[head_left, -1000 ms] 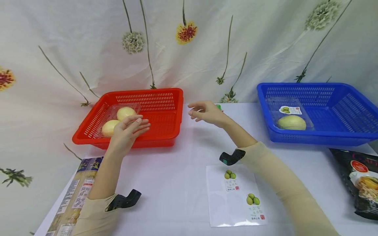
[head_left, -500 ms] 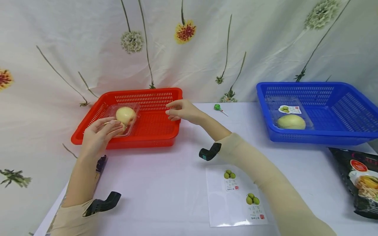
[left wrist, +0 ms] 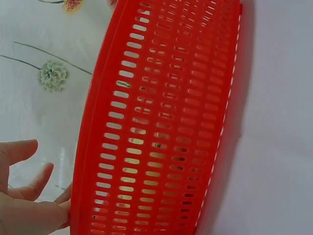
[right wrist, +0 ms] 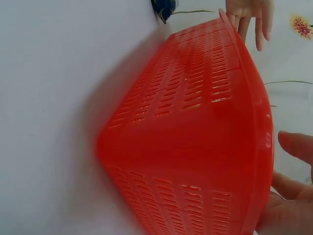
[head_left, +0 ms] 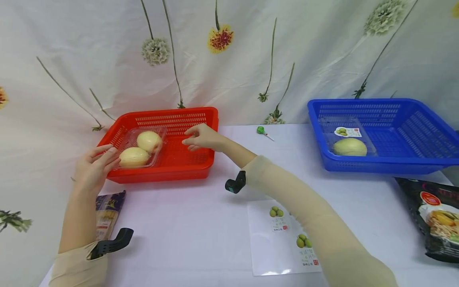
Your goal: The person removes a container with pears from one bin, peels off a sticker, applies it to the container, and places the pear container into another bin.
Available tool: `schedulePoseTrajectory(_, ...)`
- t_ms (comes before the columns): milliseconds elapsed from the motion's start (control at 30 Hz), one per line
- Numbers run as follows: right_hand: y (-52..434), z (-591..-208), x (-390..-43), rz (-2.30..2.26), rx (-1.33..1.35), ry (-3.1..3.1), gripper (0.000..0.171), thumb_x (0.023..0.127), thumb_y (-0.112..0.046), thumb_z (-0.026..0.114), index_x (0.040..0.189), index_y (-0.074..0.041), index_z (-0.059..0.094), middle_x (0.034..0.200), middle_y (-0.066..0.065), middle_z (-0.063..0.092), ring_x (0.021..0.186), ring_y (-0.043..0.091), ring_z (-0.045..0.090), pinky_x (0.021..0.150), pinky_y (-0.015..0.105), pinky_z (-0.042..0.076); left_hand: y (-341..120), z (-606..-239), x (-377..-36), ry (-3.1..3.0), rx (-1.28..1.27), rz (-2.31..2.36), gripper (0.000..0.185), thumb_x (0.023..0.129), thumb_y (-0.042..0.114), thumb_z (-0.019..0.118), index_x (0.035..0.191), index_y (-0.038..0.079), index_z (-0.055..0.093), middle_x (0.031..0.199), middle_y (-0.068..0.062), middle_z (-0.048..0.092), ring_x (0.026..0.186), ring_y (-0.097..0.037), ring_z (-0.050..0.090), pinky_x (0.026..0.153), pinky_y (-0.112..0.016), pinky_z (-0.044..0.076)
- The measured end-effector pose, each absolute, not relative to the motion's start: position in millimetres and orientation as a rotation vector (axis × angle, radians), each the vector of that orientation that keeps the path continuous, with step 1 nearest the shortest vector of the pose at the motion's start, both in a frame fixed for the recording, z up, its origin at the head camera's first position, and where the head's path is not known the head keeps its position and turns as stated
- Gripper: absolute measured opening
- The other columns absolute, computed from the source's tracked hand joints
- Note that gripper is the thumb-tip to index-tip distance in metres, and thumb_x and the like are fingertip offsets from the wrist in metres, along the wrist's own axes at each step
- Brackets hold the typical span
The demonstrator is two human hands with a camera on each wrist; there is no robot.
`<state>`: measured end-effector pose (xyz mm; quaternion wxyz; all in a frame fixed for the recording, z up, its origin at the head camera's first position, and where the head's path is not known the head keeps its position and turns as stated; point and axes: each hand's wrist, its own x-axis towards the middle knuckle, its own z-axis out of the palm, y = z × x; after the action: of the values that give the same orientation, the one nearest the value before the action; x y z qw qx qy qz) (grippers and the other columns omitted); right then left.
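Observation:
A red plastic basket (head_left: 161,175) with slotted walls stands at the back left. Inside it sits a clear plastic box (head_left: 162,151) holding two pale yellow rounded fruits (head_left: 149,141). My left hand (head_left: 94,167) is at the basket's left end, fingers loosely spread, fingertips right at the rim. In the left wrist view, that hand (left wrist: 24,200) appears beside the rim. My right hand (head_left: 204,138) reaches over the basket's right end with loosely bent fingers. The right wrist view shows its fingers (right wrist: 296,147) apart, near the rim. Neither hand holds anything.
A blue basket (head_left: 380,161) at the back right holds a clear box with one fruit and a label. A green lollipop (head_left: 261,130) lies between the baskets. A sticker sheet (head_left: 269,255), a black food packet (head_left: 435,219) and a noodle packet (head_left: 107,215) lie nearer.
My right hand has moved left from beside the basket to over its right end, uncovering the lollipop. My left hand has moved left, off the fruits, to the left rim.

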<state>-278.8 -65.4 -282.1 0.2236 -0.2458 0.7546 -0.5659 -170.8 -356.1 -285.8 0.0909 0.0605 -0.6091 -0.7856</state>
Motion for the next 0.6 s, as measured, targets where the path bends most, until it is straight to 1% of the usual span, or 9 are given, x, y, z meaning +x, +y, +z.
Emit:
schedulePoseTrajectory(33, -68, -282, -279, -1.562, -0.664, 2.083, 0.046, 0.091, -0.011, 0.061, 0.132, 0.004, 0.047, 0.113, 0.017, 0.06, 0.096, 0.029, 0.066, 0.079, 0.027, 0.054, -359, -285, -171, -1.857, 0.216, -2.293, 0.022, 0.084, 0.014, 0.069, 0.102, 0.012, 0.057, 0.114, 0.0, 0.047, 0.081, -0.005, 0.066, 0.068, -0.017, 0.053)
schedulePoseTrajectory(100, -73, -282, -279, -1.565, -0.634, 2.081, 0.047, 0.091, -0.012, 0.062, 0.132, 0.004, 0.047, 0.116, 0.017, 0.06, 0.097, 0.03, 0.066, 0.08, 0.028, 0.054, -363, -284, -173, -1.974, 0.281, -2.195, 0.028, 0.084, 0.02, 0.07, 0.106, 0.014, 0.054, 0.126, -0.006, 0.037, 0.084, -0.002, 0.061, 0.068, -0.015, 0.052)
schedulePoseTrajectory(167, -78, -282, -280, -1.563, -0.616, 2.075, 0.049, 0.09, -0.013, 0.063, 0.133, 0.004, 0.046, 0.121, 0.017, 0.057, 0.099, 0.032, 0.065, 0.08, 0.028, 0.053, -366, -283, -175, -2.126, 0.371, -2.06, 0.034, 0.084, 0.029, 0.07, 0.11, 0.019, 0.051, 0.136, -0.011, 0.03, 0.089, -0.002, 0.056, 0.068, -0.012, 0.051)
schedulePoseTrajectory(267, -87, -283, -281, -1.553, -0.593, 2.053, 0.053, 0.09, -0.014, 0.064, 0.135, 0.004, 0.043, 0.131, 0.017, 0.051, 0.099, 0.032, 0.065, 0.082, 0.028, 0.053, -372, -280, -179, -2.435, 0.459, -1.736, 0.051, 0.087, 0.044, 0.061, 0.128, 0.017, 0.047, 0.149, -0.018, 0.02, 0.107, -0.016, 0.049, 0.071, -0.013, 0.05)
schedulePoseTrajectory(367, -97, -285, -281, -1.532, -0.565, 2.041, 0.057, 0.089, -0.015, 0.065, 0.137, 0.004, 0.04, 0.139, 0.016, 0.044, 0.098, 0.029, 0.066, 0.086, 0.028, 0.051, -376, -277, -185, -2.665, 0.495, -1.424, 0.071, 0.091, 0.05, 0.051, 0.143, 0.005, 0.033, 0.148, -0.028, 0.021, 0.119, -0.035, 0.04, 0.068, -0.015, 0.052)
schedulePoseTrajectory(400, -100, -285, -280, -1.522, -0.558, 2.04, 0.058, 0.089, -0.015, 0.065, 0.138, 0.004, 0.039, 0.141, 0.015, 0.042, 0.098, 0.028, 0.066, 0.088, 0.028, 0.05, -378, -276, -188, -2.727, 0.496, -1.326, 0.076, 0.092, 0.051, 0.048, 0.144, 0.0, 0.028, 0.146, -0.032, 0.022, 0.119, -0.04, 0.037, 0.066, -0.017, 0.052)
schedulePoseTrajectory(467, -107, -287, -279, -1.49, -0.551, 2.052, 0.061, 0.088, -0.017, 0.066, 0.138, 0.003, 0.038, 0.142, 0.015, 0.041, 0.096, 0.025, 0.067, 0.091, 0.028, 0.048, -380, -274, -192, -2.794, 0.501, -1.232, 0.08, 0.092, 0.052, 0.046, 0.143, -0.005, 0.026, 0.142, -0.035, 0.025, 0.116, -0.044, 0.038, 0.062, -0.019, 0.052)
schedulePoseTrajectory(533, -112, -289, -278, -1.455, -0.546, 2.065, 0.063, 0.088, -0.019, 0.067, 0.139, 0.003, 0.037, 0.142, 0.015, 0.041, 0.094, 0.023, 0.067, 0.093, 0.028, 0.047, -382, -273, -198, -2.86, 0.496, -1.163, 0.083, 0.092, 0.053, 0.046, 0.143, -0.009, 0.024, 0.141, -0.038, 0.024, 0.116, -0.046, 0.036, 0.07, -0.029, 0.055)
schedulePoseTrajectory(600, -116, -291, -277, -1.44, -0.55, 2.06, 0.064, 0.088, -0.019, 0.067, 0.14, 0.003, 0.036, 0.143, 0.016, 0.04, 0.095, 0.024, 0.067, 0.094, 0.028, 0.046, -382, -273, -203, -2.936, 0.477, -1.088, 0.087, 0.091, 0.055, 0.045, 0.142, -0.012, 0.022, 0.14, -0.039, 0.023, 0.117, -0.049, 0.034, 0.081, -0.041, 0.053)
